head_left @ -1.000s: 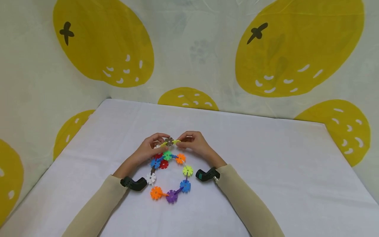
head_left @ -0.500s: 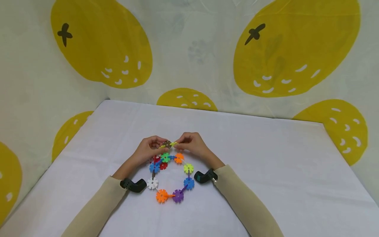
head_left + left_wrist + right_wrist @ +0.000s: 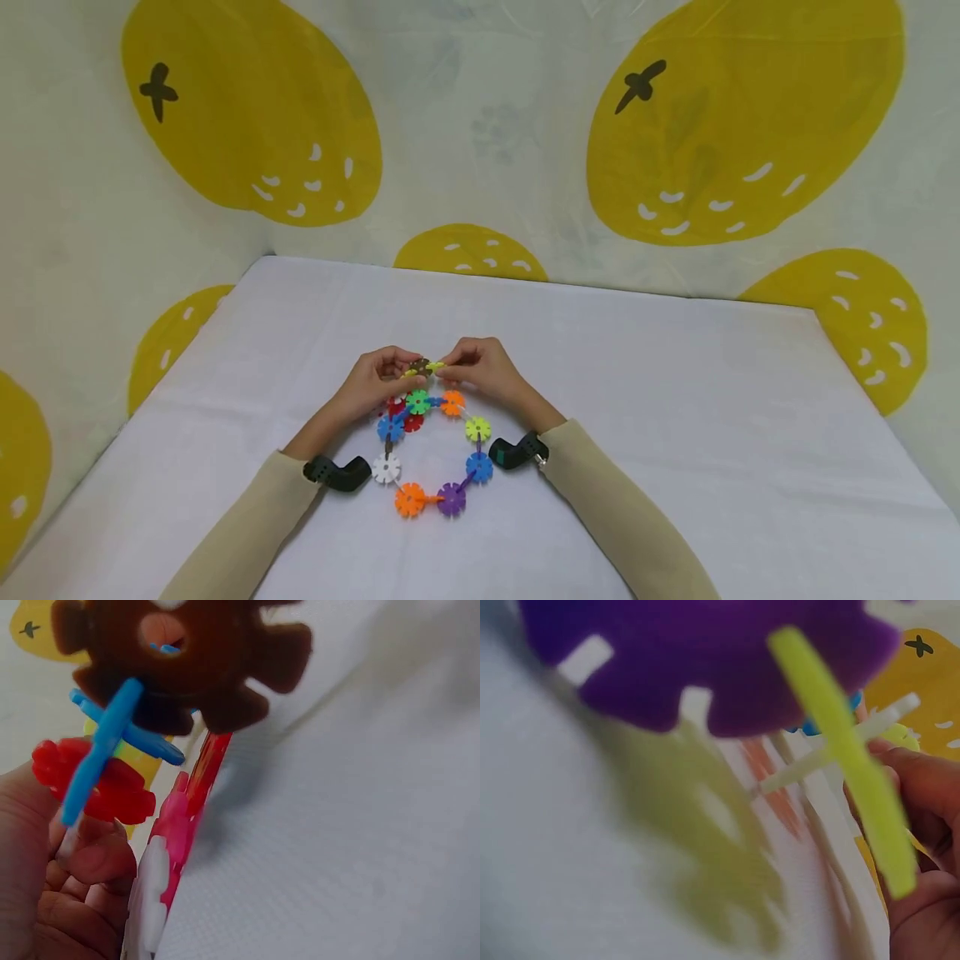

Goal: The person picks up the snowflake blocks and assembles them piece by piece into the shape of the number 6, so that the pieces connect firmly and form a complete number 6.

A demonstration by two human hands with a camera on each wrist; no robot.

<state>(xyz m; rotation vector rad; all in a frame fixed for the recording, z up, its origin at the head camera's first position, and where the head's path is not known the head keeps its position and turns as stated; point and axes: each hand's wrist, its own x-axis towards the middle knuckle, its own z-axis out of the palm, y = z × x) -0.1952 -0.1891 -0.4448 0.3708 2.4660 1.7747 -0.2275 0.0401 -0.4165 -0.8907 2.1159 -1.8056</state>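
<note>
Colourful notched plastic snowflake discs are joined edge to edge into a chain. In the head view my left hand (image 3: 375,379) holds the far part of it, at a brown disc (image 3: 420,367). My right hand (image 3: 483,364) pinches a yellow disc (image 3: 436,367) that meets the brown one; whether they are fully slotted is too small to tell. Nearer me, the chain makes a ring with a green disc (image 3: 417,402), an orange disc (image 3: 452,403), a blue disc (image 3: 479,467), a purple disc (image 3: 452,499) and a white disc (image 3: 386,468). A red disc (image 3: 97,787) shows by the left fingers.
A white cloth covers the table (image 3: 675,400). Behind it hangs a pale curtain (image 3: 487,100) printed with big yellow fruit. Each wrist wears a black camera mount, the left mount (image 3: 337,473) and the right mount (image 3: 519,451), both close beside the ring.
The ring's near side has swung to the right and then come to rest. Both hands have come slightly lower, with the right hand closer to the left.
</note>
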